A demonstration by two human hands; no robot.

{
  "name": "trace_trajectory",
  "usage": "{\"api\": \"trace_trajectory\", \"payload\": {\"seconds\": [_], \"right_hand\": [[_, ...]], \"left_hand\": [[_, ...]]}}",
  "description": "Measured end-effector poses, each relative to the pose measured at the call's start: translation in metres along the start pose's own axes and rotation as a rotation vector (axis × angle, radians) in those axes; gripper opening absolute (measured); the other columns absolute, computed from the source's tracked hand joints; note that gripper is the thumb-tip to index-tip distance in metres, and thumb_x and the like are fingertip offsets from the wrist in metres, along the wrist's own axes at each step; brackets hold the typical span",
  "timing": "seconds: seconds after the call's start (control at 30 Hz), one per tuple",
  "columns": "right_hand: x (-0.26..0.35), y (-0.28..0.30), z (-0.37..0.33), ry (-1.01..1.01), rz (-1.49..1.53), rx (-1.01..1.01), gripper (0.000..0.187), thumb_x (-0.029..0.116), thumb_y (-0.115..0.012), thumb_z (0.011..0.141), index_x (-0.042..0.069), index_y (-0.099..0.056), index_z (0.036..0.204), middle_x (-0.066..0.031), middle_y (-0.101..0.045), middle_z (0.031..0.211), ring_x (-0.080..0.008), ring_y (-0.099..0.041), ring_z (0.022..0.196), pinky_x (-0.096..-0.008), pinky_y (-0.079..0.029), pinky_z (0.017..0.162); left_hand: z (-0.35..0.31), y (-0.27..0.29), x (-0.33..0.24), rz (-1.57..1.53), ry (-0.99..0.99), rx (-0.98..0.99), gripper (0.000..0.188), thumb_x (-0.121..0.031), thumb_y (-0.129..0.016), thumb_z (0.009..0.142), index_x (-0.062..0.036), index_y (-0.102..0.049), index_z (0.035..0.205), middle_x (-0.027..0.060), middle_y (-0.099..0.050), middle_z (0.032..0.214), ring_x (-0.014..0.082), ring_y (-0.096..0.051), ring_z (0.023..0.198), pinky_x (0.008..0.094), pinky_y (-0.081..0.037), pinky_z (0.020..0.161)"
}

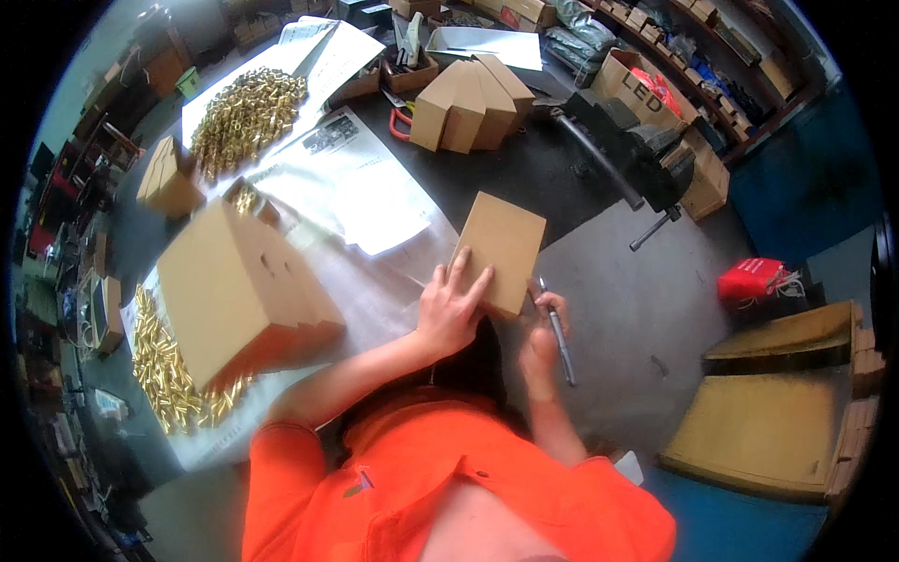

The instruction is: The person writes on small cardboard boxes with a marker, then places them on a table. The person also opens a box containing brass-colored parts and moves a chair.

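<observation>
Brown cardboard fills the head view: I see a small flat box [499, 251] on the desk [618, 281], its long axis running twelve to six. My left hand [451, 309] presses it, fingers spread, from seven o'clock. My right hand [543, 332], at five o'clock, pinches a pen [560, 339], just beside the box's lower edge.

flat tan carton [500, 251] centre | big tan box [234, 290] left | red pack [751, 278] right
</observation>
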State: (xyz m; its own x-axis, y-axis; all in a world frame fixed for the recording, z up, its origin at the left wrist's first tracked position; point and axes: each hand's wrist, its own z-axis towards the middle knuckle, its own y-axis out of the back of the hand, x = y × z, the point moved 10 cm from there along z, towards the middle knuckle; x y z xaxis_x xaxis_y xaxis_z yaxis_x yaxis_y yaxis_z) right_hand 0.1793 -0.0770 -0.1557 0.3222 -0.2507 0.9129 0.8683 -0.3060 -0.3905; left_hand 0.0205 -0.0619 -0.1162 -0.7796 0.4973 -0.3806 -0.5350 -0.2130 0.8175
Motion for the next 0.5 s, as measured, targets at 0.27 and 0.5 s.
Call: {"api": "trace_trajectory", "payload": {"seconds": [0.27,0.5], "right_hand": [[-0.002,0.009,0.014,0.255,-0.305,0.108,0.037,-0.018,-0.040,0.066,0.007,-0.050,0.091,-0.0037,-0.050,0.098,-0.0155,-0.050,0.095,-0.0278,-0.044,0.083],[0.010,-0.004,0.009,0.340,-0.270,0.170,0.053,0.052,-0.069,0.073,0.009,-0.046,0.095,0.0002,-0.045,0.094,-0.0130,-0.049,0.092,-0.0263,-0.043,0.080]], "left_hand": [[0.008,-0.015,-0.014,0.085,-0.125,0.042,0.076,-0.016,-0.073,0.060,-0.0226,-0.047,0.132,0.0161,-0.038,0.137,0.0328,-0.050,0.090,0.0398,-0.051,0.069],[0.002,-0.014,-0.016,0.101,-0.168,-0.062,0.072,-0.011,-0.068,0.063,-0.0212,-0.048,0.131,0.0162,-0.040,0.135,0.0333,-0.051,0.089,0.0388,-0.050,0.066]]}}
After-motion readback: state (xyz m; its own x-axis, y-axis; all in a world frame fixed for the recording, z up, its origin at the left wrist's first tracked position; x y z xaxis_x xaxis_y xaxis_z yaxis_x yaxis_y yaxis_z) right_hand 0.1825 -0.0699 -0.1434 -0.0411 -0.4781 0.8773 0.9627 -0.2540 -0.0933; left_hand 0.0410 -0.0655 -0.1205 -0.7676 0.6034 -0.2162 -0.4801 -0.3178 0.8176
